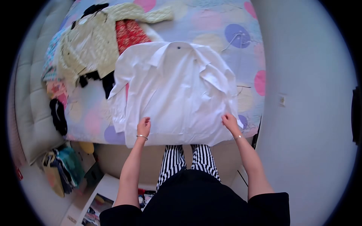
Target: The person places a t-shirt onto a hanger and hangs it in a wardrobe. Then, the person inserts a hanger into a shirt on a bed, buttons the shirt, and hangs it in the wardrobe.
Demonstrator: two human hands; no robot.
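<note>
A white long-sleeved shirt (173, 90) lies spread on the bed, its collar toward the far side and its hem at the near edge of the mattress. Over the lower left part of the shirt is my left hand (143, 125), its fingers curled together at the fabric. My right hand (229, 121) is at the lower right side of the shirt, near a cuff, with its fingers also closed. Whether either hand pinches the cloth is too small to tell. The shirt's left-hand sleeve hangs down beside its body.
On the bed (211, 22), a cream quilted jacket (86, 45) and a red patterned garment (130, 34) lie at the far left. A padded headboard (34, 90) borders the left side. Folded clothes (69, 165) stand at the lower left. A wall (305, 124) is on the right.
</note>
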